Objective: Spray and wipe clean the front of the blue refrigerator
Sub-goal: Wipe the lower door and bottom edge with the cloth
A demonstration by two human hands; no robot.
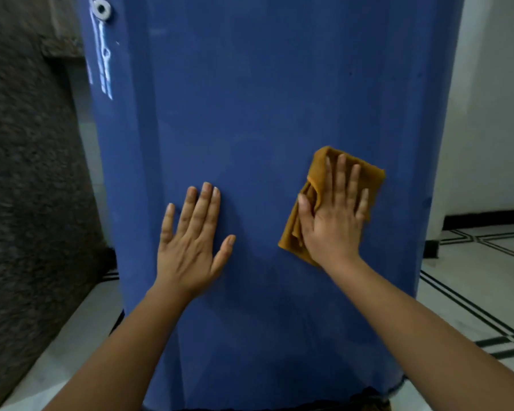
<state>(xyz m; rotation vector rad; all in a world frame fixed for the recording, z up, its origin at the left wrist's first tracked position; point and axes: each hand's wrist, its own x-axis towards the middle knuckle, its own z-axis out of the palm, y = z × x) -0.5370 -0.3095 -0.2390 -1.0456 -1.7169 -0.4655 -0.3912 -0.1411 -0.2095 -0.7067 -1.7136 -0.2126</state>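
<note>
The blue refrigerator door (250, 99) fills the middle of the view. My right hand (334, 215) lies flat on a folded mustard-yellow cloth (370, 173), pressing it against the door's right side at mid height. The cloth shows above, left of and below the palm. My left hand (190, 241) rests flat on the bare door to the left, fingers spread, with nothing in it. A round silver keyhole (101, 8) and a pale vertical logo strip (103, 60) sit at the door's upper left. No spray bottle is in view.
A dark speckled stone counter side (27, 173) stands close on the left. A white wall (493, 99) is to the right. White floor tiles with black line borders (487, 292) spread at the lower right.
</note>
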